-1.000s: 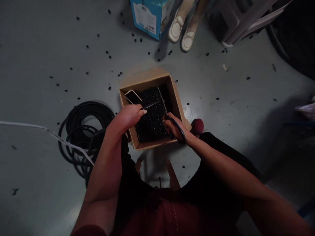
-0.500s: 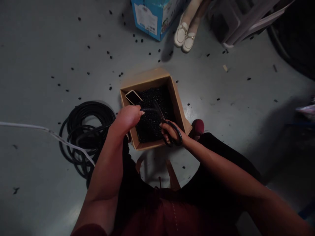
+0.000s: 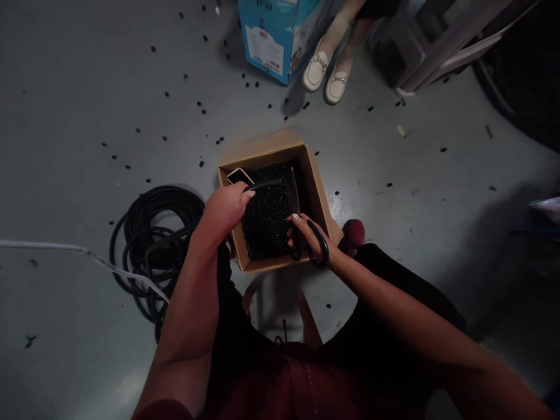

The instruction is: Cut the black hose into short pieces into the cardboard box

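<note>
My left hand (image 3: 228, 207) is closed around a black corrugated tube (image 3: 266, 185), whose free end reaches out over a cardboard box (image 3: 321, 195). In my right hand (image 3: 304, 230) is a pair of scissors (image 3: 294, 189) with black handles, its blades pointing up close to the tube's end. Small black cut pieces (image 3: 266, 224) fill much of the box. A phone-like flat thing with a dark face (image 3: 240, 176) leans in the box's far left corner. Left of my left arm lies a coil of black tubing (image 3: 131, 233) on the floor.
Small black bits lie scattered over the grey floor (image 3: 79, 192). A blue carton (image 3: 266, 38) stands at the back, beside another person's white shoes (image 3: 315, 71). A plastic stool (image 3: 415, 64) is at upper right. A pale cable (image 3: 44, 245) crosses at left.
My right hand and the scissors have shifted slightly right, away from my left hand. The tube's end now shows apart from the blades. The whole view has moved a little, and the other person's feet have spread.
</note>
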{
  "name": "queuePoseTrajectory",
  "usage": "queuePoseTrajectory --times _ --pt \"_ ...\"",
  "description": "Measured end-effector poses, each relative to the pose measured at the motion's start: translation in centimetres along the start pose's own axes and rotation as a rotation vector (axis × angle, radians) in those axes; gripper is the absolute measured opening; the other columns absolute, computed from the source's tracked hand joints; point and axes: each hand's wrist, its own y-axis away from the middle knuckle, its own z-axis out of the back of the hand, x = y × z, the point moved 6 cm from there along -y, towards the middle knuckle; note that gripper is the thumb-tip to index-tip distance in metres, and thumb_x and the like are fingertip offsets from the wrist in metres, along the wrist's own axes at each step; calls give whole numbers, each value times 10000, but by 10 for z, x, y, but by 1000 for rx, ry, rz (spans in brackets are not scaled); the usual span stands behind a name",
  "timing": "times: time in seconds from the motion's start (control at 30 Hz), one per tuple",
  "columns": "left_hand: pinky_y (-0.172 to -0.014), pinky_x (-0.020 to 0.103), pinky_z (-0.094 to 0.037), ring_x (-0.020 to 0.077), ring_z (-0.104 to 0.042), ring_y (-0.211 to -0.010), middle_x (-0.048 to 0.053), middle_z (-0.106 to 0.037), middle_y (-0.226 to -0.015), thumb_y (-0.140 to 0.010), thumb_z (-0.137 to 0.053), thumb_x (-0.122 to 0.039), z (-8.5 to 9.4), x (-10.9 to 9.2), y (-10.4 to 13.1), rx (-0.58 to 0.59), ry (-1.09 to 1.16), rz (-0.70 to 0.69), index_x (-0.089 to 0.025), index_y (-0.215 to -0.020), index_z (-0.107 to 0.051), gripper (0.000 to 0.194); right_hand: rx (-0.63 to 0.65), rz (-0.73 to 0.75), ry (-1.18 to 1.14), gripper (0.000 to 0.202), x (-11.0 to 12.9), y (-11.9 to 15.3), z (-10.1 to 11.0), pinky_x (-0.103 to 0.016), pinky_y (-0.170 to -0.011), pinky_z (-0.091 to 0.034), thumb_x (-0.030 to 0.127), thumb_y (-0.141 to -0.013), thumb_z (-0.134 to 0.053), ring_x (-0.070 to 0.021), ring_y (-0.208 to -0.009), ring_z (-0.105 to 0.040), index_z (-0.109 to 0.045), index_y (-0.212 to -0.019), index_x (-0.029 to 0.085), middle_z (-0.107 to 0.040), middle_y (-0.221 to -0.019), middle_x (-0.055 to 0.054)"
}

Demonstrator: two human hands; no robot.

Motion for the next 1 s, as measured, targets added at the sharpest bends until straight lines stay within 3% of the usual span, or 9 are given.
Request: queuePoseTrajectory --times 0.17,0.37,1.0 --pt "-881 354 -467 273 -651 -1046 139 -715 -1147 -987 -336 -319 -2 -1 -1 -13 19 -14 -143 -1147 -670 410 -21 48 29 528 1 -2 1 -314 -732 -529 662 -799 -615 -163 -776 -664 -568 -1050 200 -659 -952 -48" --pt "-884 339 -460 262 -652 -1057 129 -715 -1160 -994 -338 -317 -4 -5 -2 -22 45 -42 -147 -1146 -666 400 43 114 167 518 7 2 -5 -416 -965 -493 583 -854 -604 -228 -1025 -656 -546 -1213 213 -658 -1162 -94" --pt "-885 320 -462 250 -657 -1046 124 -716 -1156 -990 -353 -294 -12 -22 -1 25 64 -119 -129 -1147 -662 383 39 160 169 474 22 1 -7 -396 -917 -491 562 -886 -562 -208 -939 -640 -547 -1197 204 -653 -1125 -79"
